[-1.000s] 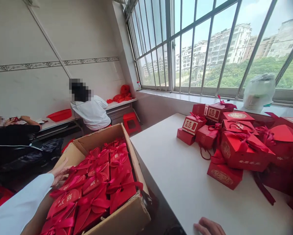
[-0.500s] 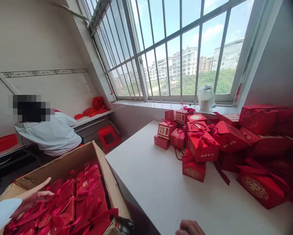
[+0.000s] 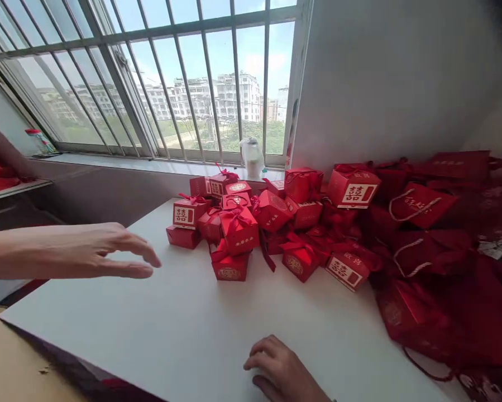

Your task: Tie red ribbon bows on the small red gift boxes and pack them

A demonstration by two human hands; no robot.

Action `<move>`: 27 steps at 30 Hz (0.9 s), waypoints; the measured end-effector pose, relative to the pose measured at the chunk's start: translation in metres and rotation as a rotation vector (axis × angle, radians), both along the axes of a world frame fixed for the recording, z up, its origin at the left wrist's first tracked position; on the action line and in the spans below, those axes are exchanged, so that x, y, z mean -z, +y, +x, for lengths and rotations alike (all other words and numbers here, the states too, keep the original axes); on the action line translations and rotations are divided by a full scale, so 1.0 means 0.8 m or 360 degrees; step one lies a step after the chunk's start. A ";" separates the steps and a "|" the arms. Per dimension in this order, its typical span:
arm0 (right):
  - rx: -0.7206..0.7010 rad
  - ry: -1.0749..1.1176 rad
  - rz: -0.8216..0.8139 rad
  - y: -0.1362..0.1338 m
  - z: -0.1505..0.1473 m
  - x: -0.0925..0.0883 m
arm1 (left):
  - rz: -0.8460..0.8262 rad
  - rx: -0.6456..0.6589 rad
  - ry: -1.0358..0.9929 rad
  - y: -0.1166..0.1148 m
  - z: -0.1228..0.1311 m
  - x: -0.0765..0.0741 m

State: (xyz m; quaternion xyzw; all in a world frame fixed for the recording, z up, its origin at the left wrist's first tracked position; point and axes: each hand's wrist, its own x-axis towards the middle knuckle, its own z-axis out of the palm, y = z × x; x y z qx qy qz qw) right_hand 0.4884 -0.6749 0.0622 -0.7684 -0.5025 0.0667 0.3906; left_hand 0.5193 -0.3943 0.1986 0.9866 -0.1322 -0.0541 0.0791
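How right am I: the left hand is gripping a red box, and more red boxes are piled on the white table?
Not quite: the left hand is empty, its fingers apart, as the head view shows. Red boxes are indeed piled on the white table.

And we're looking out from the person's own head, a wide forward-and-down view over the white table (image 3: 183, 324), with the barred window (image 3: 209, 89) spread from ten to twelve o'clock and the grey wall (image 3: 380, 84) at two. Both hands come in close to the view, the left hand (image 3: 104, 252) near nine, the right hand (image 3: 278, 368) at six, while the red boxes (image 3: 239, 231) stand farther off, from the middle across towards four.
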 end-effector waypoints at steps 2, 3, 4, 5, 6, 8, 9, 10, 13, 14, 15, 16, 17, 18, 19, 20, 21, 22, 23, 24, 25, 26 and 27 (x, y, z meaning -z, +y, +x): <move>0.0281 0.0075 0.0011 -0.038 0.017 -0.020 | 0.0015 0.0190 -0.0018 -0.050 0.037 -0.001; 0.0450 0.0099 0.0022 -0.054 0.026 -0.024 | 0.0024 0.0294 -0.0032 -0.080 0.056 -0.003; 0.0622 0.0113 0.0036 -0.068 0.034 -0.025 | 0.0033 0.0402 -0.0051 -0.110 0.075 -0.006; 0.0782 0.0122 0.0056 -0.080 0.043 -0.021 | 0.0043 0.0510 -0.0073 -0.140 0.094 -0.009; 0.0915 0.0126 0.0084 -0.090 0.050 -0.016 | 0.0060 0.0613 -0.0099 -0.169 0.112 -0.012; 0.1089 0.0142 0.0160 -0.104 0.062 -0.004 | 0.0135 0.0752 -0.0138 -0.216 0.146 -0.014; 0.1132 0.0160 0.0194 -0.108 0.067 0.001 | 0.0182 0.0757 -0.0125 -0.232 0.161 -0.013; 0.1157 0.0184 0.0222 -0.111 0.070 0.005 | 0.0223 0.0727 -0.0090 -0.244 0.175 -0.010; 0.1194 0.0272 0.0267 -0.112 0.076 0.008 | 0.0268 0.0601 0.0060 -0.254 0.212 0.008; 0.1198 0.0295 0.0270 -0.111 0.078 0.007 | 0.0262 0.0593 0.0092 -0.252 0.221 0.015; 0.1204 0.0309 0.0271 -0.110 0.079 0.006 | 0.0249 0.0604 0.0100 -0.249 0.228 0.021; 0.1207 0.0316 0.0271 -0.108 0.081 0.005 | 0.0231 0.0630 0.0092 -0.245 0.232 0.026; 0.1211 0.0317 0.0271 -0.107 0.083 0.004 | 0.0210 0.0652 0.0078 -0.241 0.234 0.030; 0.1213 0.0315 0.0275 -0.106 0.084 0.004 | 0.0190 0.0664 0.0058 -0.237 0.233 0.032; 0.1219 0.0315 0.0290 -0.106 0.086 0.005 | 0.0177 0.0668 0.0036 -0.233 0.230 0.033; 0.1234 0.0316 0.0315 -0.105 0.087 0.007 | 0.0169 0.0665 0.0016 -0.230 0.224 0.033; 0.1261 0.0322 0.0350 -0.104 0.089 0.008 | 0.0165 0.0659 -0.0001 -0.227 0.216 0.033; 0.1296 0.0331 0.0393 -0.104 0.090 0.010 | 0.0158 0.0648 -0.0013 -0.225 0.206 0.033; 0.1336 0.0344 0.0444 -0.103 0.091 0.011 | 0.0145 0.0636 -0.0019 -0.224 0.194 0.033; 0.1363 0.0362 0.0498 -0.101 0.093 0.012 | 0.0117 0.0625 -0.0022 -0.223 0.181 0.034; 0.1370 0.0384 0.0552 -0.100 0.094 0.013 | 0.0070 0.0621 -0.0029 -0.223 0.167 0.036; 0.1356 0.0409 0.0604 -0.097 0.095 0.014 | 0.0005 0.0614 -0.0043 -0.223 0.153 0.038; 0.1321 0.0442 0.0650 -0.095 0.096 0.014 | -0.0072 0.0606 -0.0058 -0.224 0.140 0.041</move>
